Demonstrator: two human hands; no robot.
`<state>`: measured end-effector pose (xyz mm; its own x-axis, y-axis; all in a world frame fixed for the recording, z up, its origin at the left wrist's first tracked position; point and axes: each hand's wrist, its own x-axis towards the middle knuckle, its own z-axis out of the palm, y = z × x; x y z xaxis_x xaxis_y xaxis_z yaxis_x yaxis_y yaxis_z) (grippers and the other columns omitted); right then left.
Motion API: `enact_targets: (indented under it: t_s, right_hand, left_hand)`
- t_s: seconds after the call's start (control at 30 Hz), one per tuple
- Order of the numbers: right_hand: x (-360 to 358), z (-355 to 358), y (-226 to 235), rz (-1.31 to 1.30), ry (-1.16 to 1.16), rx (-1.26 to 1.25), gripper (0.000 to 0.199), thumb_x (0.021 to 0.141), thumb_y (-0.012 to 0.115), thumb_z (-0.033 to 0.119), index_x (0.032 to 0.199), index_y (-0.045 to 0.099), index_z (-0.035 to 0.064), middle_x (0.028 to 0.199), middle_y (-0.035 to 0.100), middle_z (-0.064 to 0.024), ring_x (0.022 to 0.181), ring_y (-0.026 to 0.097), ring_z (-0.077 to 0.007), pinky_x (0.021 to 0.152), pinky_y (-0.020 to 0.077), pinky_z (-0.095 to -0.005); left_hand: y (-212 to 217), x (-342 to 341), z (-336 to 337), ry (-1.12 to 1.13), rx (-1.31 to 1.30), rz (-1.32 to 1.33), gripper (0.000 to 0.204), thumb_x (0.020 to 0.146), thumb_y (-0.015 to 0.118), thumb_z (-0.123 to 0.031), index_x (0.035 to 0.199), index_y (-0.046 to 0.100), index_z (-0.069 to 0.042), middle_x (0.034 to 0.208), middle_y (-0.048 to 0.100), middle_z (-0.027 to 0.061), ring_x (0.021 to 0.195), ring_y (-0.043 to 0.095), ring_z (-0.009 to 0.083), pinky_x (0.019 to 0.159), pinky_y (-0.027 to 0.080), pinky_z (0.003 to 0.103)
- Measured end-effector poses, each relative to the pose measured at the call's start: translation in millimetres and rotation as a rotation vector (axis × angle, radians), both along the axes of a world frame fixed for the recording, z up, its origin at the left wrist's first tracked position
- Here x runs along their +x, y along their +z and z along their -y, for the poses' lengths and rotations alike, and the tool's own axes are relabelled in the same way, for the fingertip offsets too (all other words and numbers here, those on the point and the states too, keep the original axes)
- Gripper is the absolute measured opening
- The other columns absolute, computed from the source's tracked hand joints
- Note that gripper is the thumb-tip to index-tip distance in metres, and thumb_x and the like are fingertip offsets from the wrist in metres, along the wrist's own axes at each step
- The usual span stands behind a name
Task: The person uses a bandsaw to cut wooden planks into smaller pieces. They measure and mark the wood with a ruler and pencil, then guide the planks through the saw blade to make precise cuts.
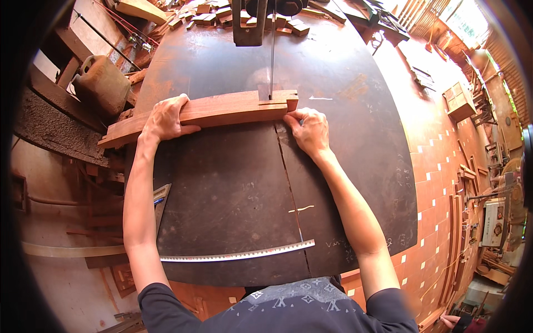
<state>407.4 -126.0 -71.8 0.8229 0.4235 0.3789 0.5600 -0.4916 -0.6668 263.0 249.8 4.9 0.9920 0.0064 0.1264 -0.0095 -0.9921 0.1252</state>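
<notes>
Reddish-brown, notched wooden beam [233, 108]: left hand [165, 120] clasps it; right hand [311, 131] touches its end (grip unclear).

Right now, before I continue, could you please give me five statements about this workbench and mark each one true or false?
1. The left hand is on the reddish wooden piece. True.
2. The right hand lies on the measuring strip. False: it is at the right end of the wooden piece.
3. The thin upright blade stands nearer the wooden piece's right end than its left. True.
4. The measuring strip lies at the far edge of the dark table. False: it lies near the person's body.
5. Small wood blocks lie at the table's far side. True.
</notes>
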Motion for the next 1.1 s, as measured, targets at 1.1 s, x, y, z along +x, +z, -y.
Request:
enact_targets:
  t_s: [1.1]
  right_hand:
    - [5.3, -8.3, 6.3, -0.019, -0.049, -0.031, 0.018, 0.094, 0.084, 0.025, 0.098, 0.085, 0.0077, 0.097, 0.080, -0.0173, 0.097, 0.075, -0.0388, 0.091, 0.0574, -0.0491]
  left_hand:
    - [2.0, 10.0, -4.7, 0.011, -0.034, 0.014, 0.063, 0.072, 0.103, -0.034, 0.111, 0.063, -0.004, 0.102, 0.075, 0.0217, 0.101, 0.073, 0.0450, 0.089, 0.058, 0.050]
